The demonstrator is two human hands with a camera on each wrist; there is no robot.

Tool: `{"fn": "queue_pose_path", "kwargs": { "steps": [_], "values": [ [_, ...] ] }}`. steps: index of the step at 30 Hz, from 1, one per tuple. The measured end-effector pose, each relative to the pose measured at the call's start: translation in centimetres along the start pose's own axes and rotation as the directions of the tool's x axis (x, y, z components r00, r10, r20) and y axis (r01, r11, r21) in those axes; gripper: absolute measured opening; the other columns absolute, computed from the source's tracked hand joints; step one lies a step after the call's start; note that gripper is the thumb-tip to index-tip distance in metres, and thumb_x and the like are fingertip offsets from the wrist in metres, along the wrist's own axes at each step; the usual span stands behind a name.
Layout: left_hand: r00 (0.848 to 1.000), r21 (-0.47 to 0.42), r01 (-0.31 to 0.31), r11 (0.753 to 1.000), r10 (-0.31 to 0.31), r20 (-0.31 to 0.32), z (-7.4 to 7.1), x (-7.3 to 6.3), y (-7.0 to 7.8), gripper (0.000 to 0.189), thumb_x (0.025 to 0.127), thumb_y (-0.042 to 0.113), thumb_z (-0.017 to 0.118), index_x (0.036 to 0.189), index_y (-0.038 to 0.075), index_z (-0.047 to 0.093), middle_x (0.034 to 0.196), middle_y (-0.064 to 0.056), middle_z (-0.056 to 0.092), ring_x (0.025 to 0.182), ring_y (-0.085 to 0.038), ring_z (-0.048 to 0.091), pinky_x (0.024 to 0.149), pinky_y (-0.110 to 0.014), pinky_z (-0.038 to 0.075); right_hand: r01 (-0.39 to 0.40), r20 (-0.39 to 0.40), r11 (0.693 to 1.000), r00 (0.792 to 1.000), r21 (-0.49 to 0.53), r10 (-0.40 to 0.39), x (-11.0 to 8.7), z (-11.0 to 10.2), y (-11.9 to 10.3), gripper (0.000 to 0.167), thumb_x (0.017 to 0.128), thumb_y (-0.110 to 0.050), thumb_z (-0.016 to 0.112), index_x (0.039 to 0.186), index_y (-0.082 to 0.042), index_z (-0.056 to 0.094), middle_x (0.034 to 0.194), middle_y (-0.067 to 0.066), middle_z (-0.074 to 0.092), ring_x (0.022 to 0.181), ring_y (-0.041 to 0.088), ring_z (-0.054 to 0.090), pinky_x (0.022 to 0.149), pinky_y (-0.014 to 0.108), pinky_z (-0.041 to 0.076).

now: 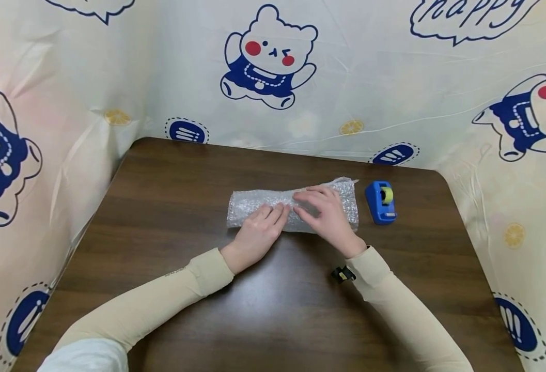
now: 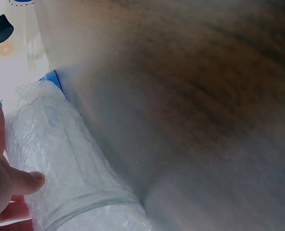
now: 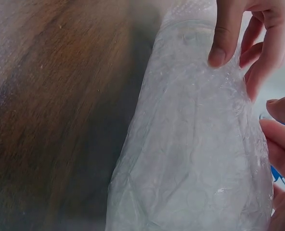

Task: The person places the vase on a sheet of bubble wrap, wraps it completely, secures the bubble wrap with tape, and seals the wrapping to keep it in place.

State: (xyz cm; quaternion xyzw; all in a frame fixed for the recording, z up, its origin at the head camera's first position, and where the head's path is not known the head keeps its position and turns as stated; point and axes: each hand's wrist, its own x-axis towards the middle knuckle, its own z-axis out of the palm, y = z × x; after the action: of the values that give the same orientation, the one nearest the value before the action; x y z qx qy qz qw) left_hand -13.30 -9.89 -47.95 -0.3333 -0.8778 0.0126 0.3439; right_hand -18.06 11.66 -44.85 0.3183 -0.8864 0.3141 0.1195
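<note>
A bundle rolled in clear bubble wrap (image 1: 254,199) lies sideways on the table, and a clear curved rim (image 2: 92,206) shows through the wrap. My left hand (image 1: 260,232) holds it near the middle, thumb against the near side and fingers over the top; the right wrist view shows this left hand (image 3: 258,33) too. To the right, my right hand (image 1: 326,212) rests its fingers along the top and far side of the wrap. In the right wrist view, the thumb of my right hand (image 3: 283,144) stands away from the wrap.
A blue tape dispenser (image 1: 381,202) with a yellowish roll stands just right of the bundle. The brown wooden table (image 1: 170,289) meets a patterned cloth backdrop (image 1: 175,67) at the back and sides. A small black device (image 1: 343,274) sits at my right cuff.
</note>
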Motion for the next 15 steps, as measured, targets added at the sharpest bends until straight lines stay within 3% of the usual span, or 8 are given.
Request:
{"fn": "queue_pose_path", "kwargs": {
  "steps": [10, 15],
  "values": [
    [1.000, -0.029, 0.002, 1.000, -0.001, 0.021, -0.01, 0.08, -0.09, 0.032, 0.101, 0.001, 0.056, 0.129, 0.003, 0.072, 0.122, -0.011, 0.073, 0.098, -0.028, 0.069, 0.094, -0.035, 0.058, 0.005, 0.014, 1.000, 1.000, -0.013, -0.005, -0.20, 0.01, 0.26, 0.029, 0.092, -0.018, 0.080, 0.119, -0.009, 0.079, 0.124, 0.008, 0.075, 0.125, 0.033, 0.058, 0.106, 0.055, 0.038],
    [1.000, -0.045, 0.010, 0.999, -0.009, 0.017, -0.09, 0.09, -0.17, 0.032, 0.102, 0.001, 0.055, 0.128, 0.003, 0.072, 0.121, -0.011, 0.073, 0.096, -0.027, 0.069, 0.093, -0.035, 0.059, 0.060, -0.012, 0.998, 0.998, 0.006, -0.060, -0.44, 0.16, 0.67, 0.023, 0.093, -0.013, 0.078, 0.116, -0.010, 0.081, 0.124, 0.007, 0.075, 0.125, 0.035, 0.058, 0.105, 0.056, 0.038]
  ]
}}
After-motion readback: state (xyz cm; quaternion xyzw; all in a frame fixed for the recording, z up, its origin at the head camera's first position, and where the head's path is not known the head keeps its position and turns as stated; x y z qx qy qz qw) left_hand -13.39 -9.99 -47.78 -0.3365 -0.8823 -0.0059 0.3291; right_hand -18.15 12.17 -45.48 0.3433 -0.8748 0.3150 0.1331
